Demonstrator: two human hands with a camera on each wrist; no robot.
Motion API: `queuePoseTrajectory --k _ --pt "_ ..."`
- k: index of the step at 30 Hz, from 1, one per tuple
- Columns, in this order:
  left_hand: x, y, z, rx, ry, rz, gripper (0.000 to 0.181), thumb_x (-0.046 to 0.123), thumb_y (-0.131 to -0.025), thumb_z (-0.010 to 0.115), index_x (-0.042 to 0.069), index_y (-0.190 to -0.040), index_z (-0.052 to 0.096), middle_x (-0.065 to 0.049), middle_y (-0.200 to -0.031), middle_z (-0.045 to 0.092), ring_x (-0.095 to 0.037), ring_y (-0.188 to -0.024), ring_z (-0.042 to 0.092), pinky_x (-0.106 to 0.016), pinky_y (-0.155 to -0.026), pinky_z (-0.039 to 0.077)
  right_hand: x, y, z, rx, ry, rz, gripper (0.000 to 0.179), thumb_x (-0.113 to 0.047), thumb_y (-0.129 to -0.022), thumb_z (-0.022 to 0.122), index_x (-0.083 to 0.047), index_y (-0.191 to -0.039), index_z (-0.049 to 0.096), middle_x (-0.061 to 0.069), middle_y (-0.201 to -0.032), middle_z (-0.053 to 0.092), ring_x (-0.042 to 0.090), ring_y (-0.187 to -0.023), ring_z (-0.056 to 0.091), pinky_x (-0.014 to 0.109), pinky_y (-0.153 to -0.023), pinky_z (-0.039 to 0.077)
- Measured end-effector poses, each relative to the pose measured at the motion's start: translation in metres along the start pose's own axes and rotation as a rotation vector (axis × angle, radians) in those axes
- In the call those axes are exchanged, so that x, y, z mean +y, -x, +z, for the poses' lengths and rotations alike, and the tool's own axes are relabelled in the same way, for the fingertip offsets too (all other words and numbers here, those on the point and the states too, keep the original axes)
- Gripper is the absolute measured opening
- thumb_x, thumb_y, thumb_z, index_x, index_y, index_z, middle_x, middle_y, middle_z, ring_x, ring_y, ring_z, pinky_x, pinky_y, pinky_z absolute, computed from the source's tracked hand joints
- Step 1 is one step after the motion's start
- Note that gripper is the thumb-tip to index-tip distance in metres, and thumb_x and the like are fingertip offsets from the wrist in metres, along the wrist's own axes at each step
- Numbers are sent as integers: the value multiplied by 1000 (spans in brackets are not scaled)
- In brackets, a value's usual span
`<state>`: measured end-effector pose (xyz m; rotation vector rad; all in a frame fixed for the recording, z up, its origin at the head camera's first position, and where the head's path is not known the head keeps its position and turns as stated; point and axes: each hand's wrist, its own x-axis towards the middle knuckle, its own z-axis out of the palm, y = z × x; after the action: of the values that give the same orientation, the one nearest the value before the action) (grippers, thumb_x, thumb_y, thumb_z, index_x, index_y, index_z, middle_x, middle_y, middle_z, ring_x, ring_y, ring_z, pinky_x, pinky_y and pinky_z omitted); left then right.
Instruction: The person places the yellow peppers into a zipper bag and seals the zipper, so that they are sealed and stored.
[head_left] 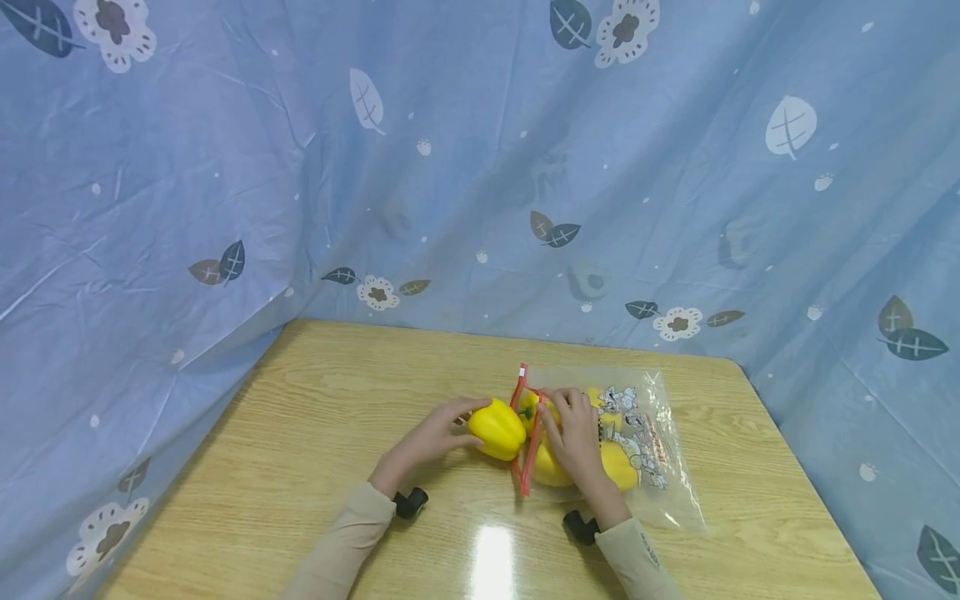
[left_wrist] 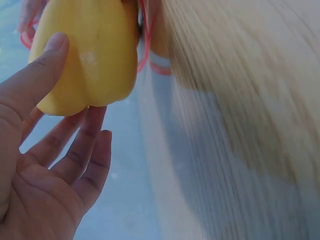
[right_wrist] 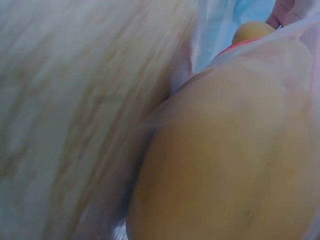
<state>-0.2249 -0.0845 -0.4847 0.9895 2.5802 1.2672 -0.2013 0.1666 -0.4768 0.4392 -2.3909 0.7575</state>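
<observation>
A yellow bell pepper [head_left: 497, 430] is gripped by my left hand [head_left: 438, 435] at the mouth of a clear zip bag [head_left: 675, 492] with red edges. The left wrist view shows the thumb on one side of this bell pepper [left_wrist: 87, 60] and fingers beneath. My right hand [head_left: 576, 442] lies over the bag and pinches its red edge near the opening. Inside are another yellow pepper [head_left: 528, 402] with a green stem and more yellow produce [head_left: 618, 465], partly hidden by the hand and the print. Close in the right wrist view is smooth yellow produce [right_wrist: 215, 160] behind the plastic.
The bag lies on a light wooden table [head_left: 337, 375]. A blue curtain [head_left: 465, 167] with leaves and flowers hangs behind and at both sides. Black wrist mounts [head_left: 411, 503] sit under both forearms, close to the tabletop.
</observation>
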Motion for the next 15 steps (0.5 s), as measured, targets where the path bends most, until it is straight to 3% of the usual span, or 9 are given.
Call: queuePoseTrajectory --k 15 --pt "3 -10 9 -51 15 12 63 33 -83 66 25 -141 40 4 -136 48 -12 -110 51 -31 -94 47 -1 1 0 -13 -14 17 24 -24 -93 57 -15 -114 63 9 -99 54 26 -88 45 35 -71 30"
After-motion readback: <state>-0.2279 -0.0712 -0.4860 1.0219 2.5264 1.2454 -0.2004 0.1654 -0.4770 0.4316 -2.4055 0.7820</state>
